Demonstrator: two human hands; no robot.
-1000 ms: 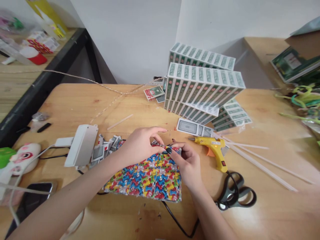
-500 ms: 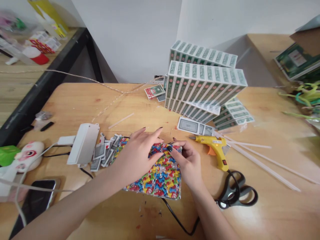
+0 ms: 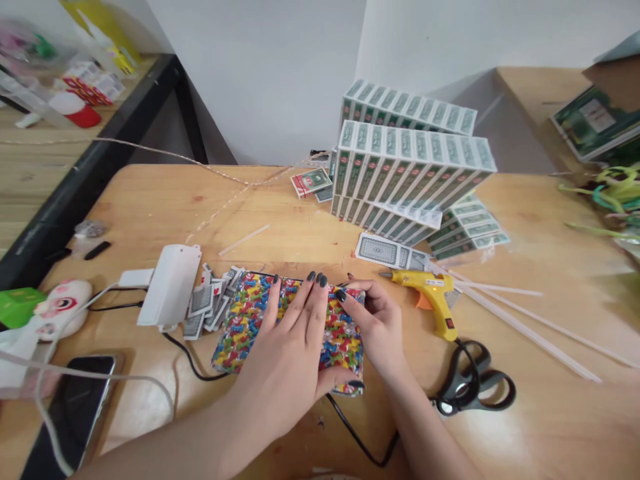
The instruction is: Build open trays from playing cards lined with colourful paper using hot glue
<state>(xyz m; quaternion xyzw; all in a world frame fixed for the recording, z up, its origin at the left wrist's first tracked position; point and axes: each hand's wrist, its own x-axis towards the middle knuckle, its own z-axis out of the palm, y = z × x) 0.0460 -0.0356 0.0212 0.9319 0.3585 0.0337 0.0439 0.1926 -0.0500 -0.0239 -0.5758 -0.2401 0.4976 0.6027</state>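
Observation:
A colourful patterned sheet (image 3: 245, 320), made of joined card-sized panels, lies flat on the wooden table (image 3: 150, 207). My left hand (image 3: 295, 347) rests flat on top of it, fingers stretched out and pressing down. My right hand (image 3: 377, 327) pinches the sheet's upper right corner between thumb and fingers. A yellow hot glue gun (image 3: 430, 293) lies just right of my right hand. Loose playing cards (image 3: 207, 303) are heaped at the sheet's left edge.
Stacked green card boxes (image 3: 410, 167) stand behind, with a loose deck (image 3: 390, 253) in front. Black scissors (image 3: 475, 387) and clear glue sticks (image 3: 525, 327) lie to the right. A white power adapter (image 3: 170, 287), a phone (image 3: 70, 413) and a toy (image 3: 60, 307) sit at left.
My left hand let go of its pinch at the sheet's top edge, opened, and came down flat on the sheet. The right hand kept its pinch at the corner.

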